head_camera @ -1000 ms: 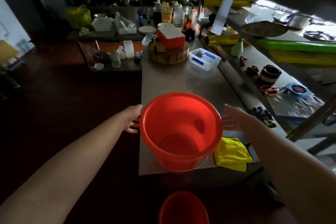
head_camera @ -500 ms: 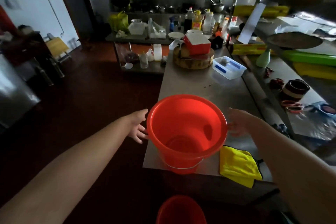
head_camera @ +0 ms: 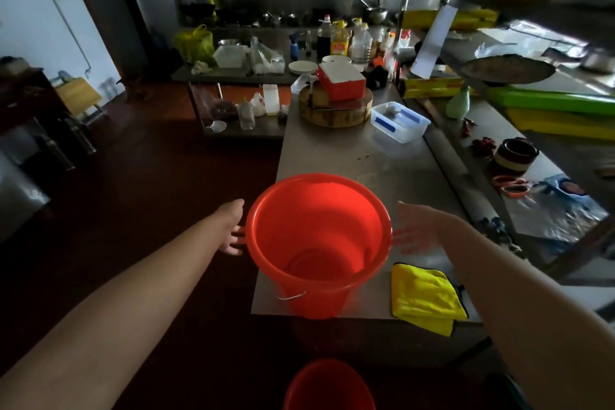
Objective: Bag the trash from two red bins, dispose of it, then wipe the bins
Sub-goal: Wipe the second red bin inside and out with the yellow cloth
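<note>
On my left, the left hand (head_camera: 233, 231) reaches in with its fingers loosely straight, holding nothing, the tips right at the bin's outer wall just under the rim; I cannot tell whether they touch it. The bin (head_camera: 316, 243) stands upright at the near edge of the table (head_camera: 349, 156), its mouth facing me and its wire handle (head_camera: 290, 296) hanging down the near side. Below it, at the bottom of my view and off the table, I see the rim of a second bin (head_camera: 329, 386). Further back on the table sits a round block (head_camera: 334, 115) with a red box (head_camera: 341, 81) on top, and just right of it a clear tub (head_camera: 399, 121). The right hand (head_camera: 419, 230) is spread flat, fingers straight and apart, tips close to the bin's right rim, gripping nothing. A yellow cloth (head_camera: 426, 299) lies on the table's near corner, just right of the bin. At far right, a dark bowl (head_camera: 515, 151) rests on a shelf.
</note>
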Tool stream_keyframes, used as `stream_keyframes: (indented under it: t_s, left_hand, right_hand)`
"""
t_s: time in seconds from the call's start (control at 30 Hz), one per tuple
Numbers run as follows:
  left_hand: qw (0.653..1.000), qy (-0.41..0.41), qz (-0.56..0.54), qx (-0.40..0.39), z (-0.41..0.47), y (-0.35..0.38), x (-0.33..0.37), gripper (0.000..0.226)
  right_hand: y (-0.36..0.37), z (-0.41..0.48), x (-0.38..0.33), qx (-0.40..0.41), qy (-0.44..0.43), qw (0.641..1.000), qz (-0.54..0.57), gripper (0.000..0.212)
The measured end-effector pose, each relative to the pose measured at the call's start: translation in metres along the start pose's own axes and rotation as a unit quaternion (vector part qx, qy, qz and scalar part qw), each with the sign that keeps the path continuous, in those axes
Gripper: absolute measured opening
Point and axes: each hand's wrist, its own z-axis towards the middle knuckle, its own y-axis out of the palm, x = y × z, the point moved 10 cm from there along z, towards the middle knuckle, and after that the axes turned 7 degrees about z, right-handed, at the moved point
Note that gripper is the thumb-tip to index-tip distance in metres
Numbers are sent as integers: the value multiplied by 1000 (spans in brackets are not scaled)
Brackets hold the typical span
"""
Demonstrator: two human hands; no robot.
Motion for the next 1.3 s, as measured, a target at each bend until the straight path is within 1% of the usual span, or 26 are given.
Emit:
stream_keyframes:
  t_s: [0.13, 0.23, 0.3, 0.4, 0.47, 0.53, 0.63, 0.7, 0.73, 0.83, 0.87, 0.93, 1.0, 1.07, 1.1, 1.13, 1.17, 1.2, 1.23, 1.3]
  left_hand:
    - [1000, -6, 6, -16, -1, -2, 4, 63]
    - [1000, 1, 6, -12, 2, -2, 10, 66]
    - [1000, 19, 1, -2, 6, -2, 16, 67]
    - [997, 79, -15, -4, 13, 4, 34, 66]
    - [993, 116, -10, -7, 16, 10, 44, 65]
    - [989, 143, 24, 7, 17, 12, 48, 62]
    - [977, 169, 117, 55, 15, 7, 46, 46]
    - [967, 161, 177, 86, 13, 1, 41, 37]
    - [966, 149, 191, 88, 13, 0, 37, 33]
    - [979, 102, 168, 48, 15, 1, 24, 29]
    - [982, 98, 154, 40, 13, 2, 22, 29]
    - [983, 129, 127, 45, 9, 1, 29, 30]
    - [979, 159, 116, 58, 7, -2, 36, 36]
    - [978, 176, 106, 37, 13, 0, 38, 35]
    - [979, 180, 96, 21, 17, 2, 38, 40]
    - [980, 181, 86, 8, 21, 3, 38, 51]
    - [981, 179, 75, 0, 23, 6, 37, 56]
    - [981, 184, 65, -4, 23, 7, 38, 56]
    - [980, 189, 64, 1, 23, 8, 38, 50]
    - [972, 204, 111, 36, 21, 4, 39, 28]
  right_hand:
    - [10, 5, -11, 18, -29, 998, 45, 60]
    - [6, 9, -9, 53, -33, 998, 21, 61]
    - [2, 7, 2, 48, -5, 999, 3, 62]
    - [-1, 1, 26, -1, 59, 998, -31, 62]
    - [-9, -1, 33, -4, 68, 997, -40, 62]
    - [-12, -3, 33, 6, 59, 998, -15, 56]
    - [-12, -2, 27, 24, 28, 999, 24, 62]
    - [-7, 0, 21, 33, 7, 997, 63, 61]
    - [-3, 1, 18, 33, 0, 996, 79, 59]
    - [8, 4, 11, 29, -18, 994, 104, 52]
    - [10, 5, 10, 34, -24, 994, 103, 51]
    - [9, 5, 10, 58, -34, 995, 75, 52]
    - [8, 1, 13, 71, -25, 997, 27, 54]
    - [8, -4, 24, 51, 8, 999, -12, 58]
    - [8, -6, 31, 34, 27, 999, -24, 62]
    - [7, -8, 38, 15, 41, 999, -30, 63]
    - [5, -9, 44, 2, 50, 998, -28, 60]
    - [3, -9, 48, -5, 54, 998, -21, 55]
    - [1, -8, 49, -5, 54, 998, -11, 50]
    - [-1, -4, 44, 5, 35, 999, 9, 44]
